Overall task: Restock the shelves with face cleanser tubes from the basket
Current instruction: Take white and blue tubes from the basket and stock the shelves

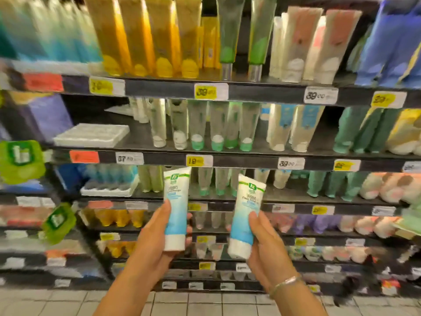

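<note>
1. Right now, fingers (167,207) of the left hand (157,238) are wrapped round a face cleanser tube (176,208), thumb along its left edge, other fingertips showing at the right edge. Held low on the body, cap end down, so the label faces out & the tube is already standing the way the shelved stock stands.
2. Right hand (262,245) grips a second tube (246,215) the same way: thumb on the front, rest curled behind. This one tilts a bit to the right. A bracelet (286,282) sits on that wrist.
3. Both tubes are up in the air in front of the shelving, well apart from each other, not touching any shelf. One per hand looks like a way to halve the trips.
4. Behind them, approx level w/ the tube tops, the shelf (227,198) carries similar pale tubes w/ green caps. To the left a white tray (109,187) looks partly bare, poss. the gap to fill; can't confirm the match, too blurred.
5. A second tray (91,135) lies on the shelf above, also w/ no tubes seen standing in it.
6. Basket isn't in view. Floor tiles (205,304) show at the bottom.
7. Judgement: mid-carry, placing not yet done. Next needs picking the right slot & setting the tubes cap-down.
</note>
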{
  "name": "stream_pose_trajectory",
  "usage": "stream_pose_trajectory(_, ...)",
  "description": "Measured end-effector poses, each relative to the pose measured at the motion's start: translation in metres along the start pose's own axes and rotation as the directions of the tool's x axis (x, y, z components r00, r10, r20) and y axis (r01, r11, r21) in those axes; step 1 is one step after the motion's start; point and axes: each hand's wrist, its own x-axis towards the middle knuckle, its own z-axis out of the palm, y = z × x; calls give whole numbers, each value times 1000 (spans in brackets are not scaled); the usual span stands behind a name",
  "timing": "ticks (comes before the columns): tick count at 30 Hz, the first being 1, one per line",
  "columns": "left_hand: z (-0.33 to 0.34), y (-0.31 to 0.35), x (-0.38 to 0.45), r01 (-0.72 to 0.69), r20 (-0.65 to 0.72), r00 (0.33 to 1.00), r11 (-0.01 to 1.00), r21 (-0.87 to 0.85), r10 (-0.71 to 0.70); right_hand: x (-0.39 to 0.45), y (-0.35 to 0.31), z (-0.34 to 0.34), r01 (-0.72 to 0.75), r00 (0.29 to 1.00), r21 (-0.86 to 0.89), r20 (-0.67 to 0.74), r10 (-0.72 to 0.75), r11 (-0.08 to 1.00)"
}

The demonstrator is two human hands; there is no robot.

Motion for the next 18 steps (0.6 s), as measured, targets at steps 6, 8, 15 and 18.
stream_pose_trajectory(6,-103,92,8,-96,21,995,995,-7,97,22,56,125,-15,986,-64,167,26,998)
stream_pose_trajectory(8,-136,118,12,-134,44,990,990,33,132,30,76,164,-13,979,-65,203,26,998)
stream_pose_trajectory(15,-196,190,30,-247,116,964,967,62,239,52,102,255,21,940,-44,341,-4,999)
stream_pose_trajectory(18,-198,210,42,-275,145,954,959,62,264,65,90,276,49,931,-100,364,-10,994)
